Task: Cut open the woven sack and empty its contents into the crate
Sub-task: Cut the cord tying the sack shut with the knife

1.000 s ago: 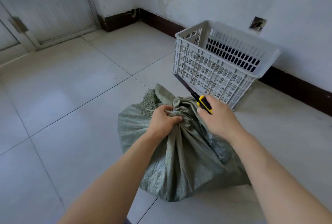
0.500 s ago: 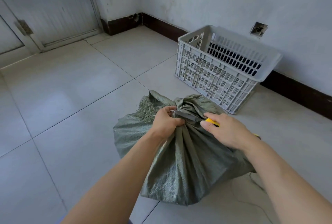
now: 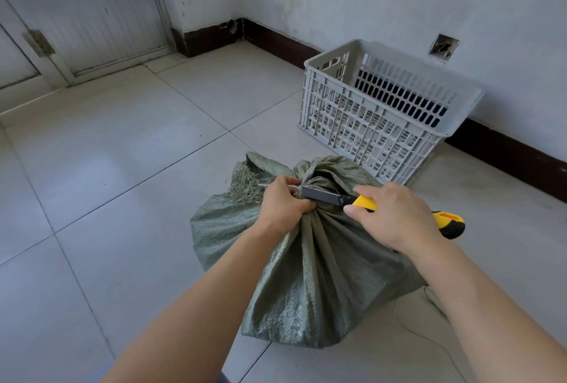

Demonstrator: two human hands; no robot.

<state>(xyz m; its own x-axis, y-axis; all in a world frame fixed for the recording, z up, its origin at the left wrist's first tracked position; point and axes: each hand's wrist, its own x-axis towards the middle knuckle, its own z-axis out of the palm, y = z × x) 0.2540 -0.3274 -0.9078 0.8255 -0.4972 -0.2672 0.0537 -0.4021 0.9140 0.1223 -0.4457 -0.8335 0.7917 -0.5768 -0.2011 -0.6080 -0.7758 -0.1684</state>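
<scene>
A grey-green woven sack (image 3: 313, 263) stands on the tiled floor, its neck gathered and tied. My left hand (image 3: 283, 203) grips the bunched neck just below the tie. My right hand (image 3: 394, 214) holds a yellow-and-black utility knife (image 3: 365, 202) sideways, its blade end laid against the tied neck beside my left hand. Frayed fibres spread from the sack's mouth at the left. A white slatted plastic crate (image 3: 386, 112) stands just beyond the sack, near the wall.
Pale floor tiles stretch to the left and front. A white wall with a dark skirting board (image 3: 506, 155) runs behind the crate, with a small open wall socket hole (image 3: 443, 47). A door (image 3: 82, 14) is at the far left.
My right hand swung the knife down from pointing toward the crate to lying sideways against the sack's neck. My left hand kept its grip on the neck.
</scene>
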